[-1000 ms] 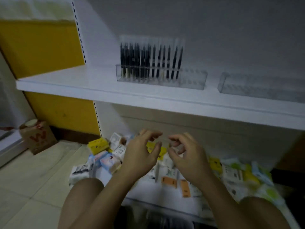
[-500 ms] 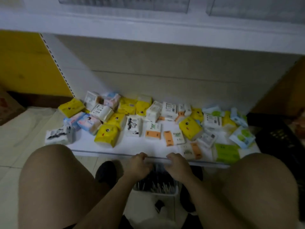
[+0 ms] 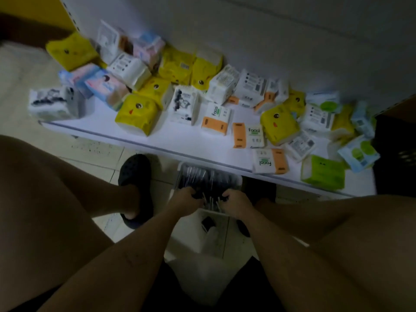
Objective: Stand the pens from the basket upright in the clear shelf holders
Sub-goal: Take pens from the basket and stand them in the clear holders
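Note:
A small white basket [image 3: 236, 179] stands on the floor between my feet, just below the front edge of the low shelf. It is full of dark pens [image 3: 203, 179] with pale tips. My left hand [image 3: 183, 201] reaches into the basket's near left side, its fingers curled around a few pens. My right hand [image 3: 236, 204] is in the near right side, its fingers also curled around pens. The grip is blurred and partly hidden by the knuckles. The clear shelf holders are out of view above.
The low white shelf [image 3: 193, 143] carries many tissue packs [image 3: 137, 113] in yellow, white, orange, green and blue. My bare knees flank the basket, with black shoes [image 3: 135, 176] on the tiled floor. A dark crate [image 3: 396, 154] stands at the right.
The view has tilted down from the upper shelf with its pen holders to the floor. Both hands have dropped from chest height into the basket and closed among the pens.

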Motion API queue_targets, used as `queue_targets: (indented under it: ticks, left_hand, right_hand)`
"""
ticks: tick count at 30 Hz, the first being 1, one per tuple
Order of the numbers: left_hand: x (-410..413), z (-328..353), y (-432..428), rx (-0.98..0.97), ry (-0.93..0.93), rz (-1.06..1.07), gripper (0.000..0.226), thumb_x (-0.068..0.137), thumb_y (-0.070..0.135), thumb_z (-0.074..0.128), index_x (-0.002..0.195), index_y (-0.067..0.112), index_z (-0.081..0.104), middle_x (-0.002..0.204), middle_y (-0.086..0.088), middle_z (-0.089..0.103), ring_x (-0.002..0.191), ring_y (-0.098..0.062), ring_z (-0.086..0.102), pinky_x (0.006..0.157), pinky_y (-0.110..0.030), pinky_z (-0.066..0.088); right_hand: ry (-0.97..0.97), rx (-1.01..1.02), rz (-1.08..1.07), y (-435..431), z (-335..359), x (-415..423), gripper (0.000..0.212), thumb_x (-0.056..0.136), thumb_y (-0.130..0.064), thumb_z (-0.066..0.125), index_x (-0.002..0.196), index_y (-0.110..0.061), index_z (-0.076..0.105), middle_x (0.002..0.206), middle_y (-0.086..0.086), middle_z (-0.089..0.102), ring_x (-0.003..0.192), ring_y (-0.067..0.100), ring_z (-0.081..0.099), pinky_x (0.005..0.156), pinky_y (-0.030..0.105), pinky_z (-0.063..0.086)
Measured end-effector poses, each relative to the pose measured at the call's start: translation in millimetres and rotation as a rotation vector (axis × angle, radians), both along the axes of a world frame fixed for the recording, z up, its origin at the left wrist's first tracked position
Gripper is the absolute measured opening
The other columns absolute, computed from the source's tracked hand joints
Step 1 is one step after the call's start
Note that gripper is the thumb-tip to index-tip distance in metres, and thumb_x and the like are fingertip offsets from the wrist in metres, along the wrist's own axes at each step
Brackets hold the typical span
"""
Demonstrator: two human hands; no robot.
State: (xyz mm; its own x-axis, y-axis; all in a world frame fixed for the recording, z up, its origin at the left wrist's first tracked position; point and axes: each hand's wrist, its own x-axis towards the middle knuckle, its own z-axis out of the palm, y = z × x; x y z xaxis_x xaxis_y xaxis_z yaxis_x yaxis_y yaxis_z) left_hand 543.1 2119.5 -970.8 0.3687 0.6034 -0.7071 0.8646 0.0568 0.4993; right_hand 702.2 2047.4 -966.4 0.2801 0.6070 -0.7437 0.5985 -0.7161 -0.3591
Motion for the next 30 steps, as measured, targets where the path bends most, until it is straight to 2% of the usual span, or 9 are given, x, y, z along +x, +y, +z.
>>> queue_targets:
  ticks: [3,7,9,11,15,20,22,26,30]
  left_hand:
    - [-2.2,-6.8,-1.0,-0.023,-0.029,0.030,0.019,0.091,0.026,0.062,0.097,0.009,0.066,0.089,0.000,0.055,0.091,-0.021,0.054,0.062,-0.024,0.035]
    - [3.9,-7.8,-2.3,-0.026,-0.064,0.102,0.021,0.092,0.025,0.060,0.071,0.025,0.054,0.074,0.010,0.049,0.090,-0.018,0.051,0.081,-0.024,0.035]
    - [6.5,-10.1,-1.8,-0.040,-0.090,0.108,0.011,0.093,0.026,0.059,0.092,0.017,0.065,0.087,-0.001,0.061,0.093,-0.019,0.054,0.090,-0.028,0.040]
    - [6.8,-7.8,-1.9,-0.064,-0.115,0.131,0.034,0.094,0.028,0.059,0.123,0.010,0.060,0.111,-0.007,0.063,0.099,-0.017,0.055,0.086,-0.025,0.040]
    - [1.0,-13.5,-2.4,-0.082,-0.076,0.145,0.042,0.093,0.030,0.060,0.130,0.009,0.055,0.125,-0.009,0.061,0.107,-0.021,0.058,0.088,-0.028,0.044]
    - [-13.7,-27.6,4.4,-0.077,-0.036,0.132,0.030,0.096,0.023,0.056,0.115,0.001,0.063,0.101,-0.009,0.061,0.092,-0.020,0.056,0.076,-0.026,0.046]
    - [-15.9,-33.4,10.7,-0.062,-0.013,0.113,0.030,0.096,0.019,0.055,0.113,-0.004,0.063,0.096,-0.009,0.057,0.087,-0.019,0.052,0.066,-0.024,0.039]
    - [-11.6,-45.0,17.9,-0.056,0.021,0.064,0.034,0.095,0.023,0.057,0.123,0.005,0.060,0.119,-0.014,0.060,0.099,-0.025,0.056,0.078,-0.026,0.041]
    - [-4.6,-63.0,17.7,-0.027,0.059,-0.111,0.040,0.093,0.031,0.056,0.127,0.011,0.058,0.132,-0.013,0.050,0.115,-0.028,0.049,0.096,-0.034,0.043]
  right_hand:
    - [0.033,-0.080,-0.014,6.4,-14.6,-4.2,0.041,0.094,-0.016,0.056,0.123,0.013,0.056,0.125,0.027,0.057,0.113,0.037,0.055,0.094,0.041,0.048]
    - [0.045,-0.145,0.007,11.7,-50.6,-7.2,0.039,0.090,-0.030,0.061,0.118,-0.003,0.062,0.118,0.016,0.061,0.109,0.032,0.058,0.092,0.040,0.052]
    - [0.042,-0.145,-0.031,14.0,-77.3,-2.5,0.056,0.080,-0.044,0.066,0.124,-0.011,0.057,0.124,0.014,0.057,0.110,0.030,0.057,0.093,0.040,0.052]
    - [0.065,-0.179,-0.074,16.8,-92.1,-0.3,0.068,0.078,-0.049,0.066,0.133,-0.012,0.051,0.131,0.014,0.053,0.117,0.030,0.053,0.096,0.037,0.050]
    - [0.100,-0.280,-0.024,12.9,-129.5,7.9,0.107,0.056,-0.086,0.057,0.135,-0.014,0.053,0.138,0.012,0.049,0.127,0.030,0.044,0.107,0.037,0.041]
    - [0.030,-0.319,0.021,13.5,-87.9,-0.2,0.065,0.091,-0.034,0.061,0.147,-0.012,0.035,0.157,0.015,0.018,0.144,0.036,0.019,0.117,0.041,0.020]
    - [0.014,-0.322,0.075,7.5,-96.1,-3.5,0.065,0.095,-0.034,0.055,0.150,-0.011,0.027,0.158,0.015,0.011,0.145,0.035,0.015,0.119,0.040,0.016]
    - [0.019,-0.332,0.044,7.5,-103.8,-11.6,0.070,0.094,-0.042,0.052,0.151,-0.012,0.024,0.158,0.013,0.002,0.143,0.034,0.013,0.118,0.034,0.021]
    - [0.071,-0.337,-0.049,6.4,-105.2,-11.4,0.063,0.094,-0.041,0.053,0.144,-0.006,0.037,0.150,0.018,0.028,0.134,0.034,0.031,0.110,0.032,0.033]
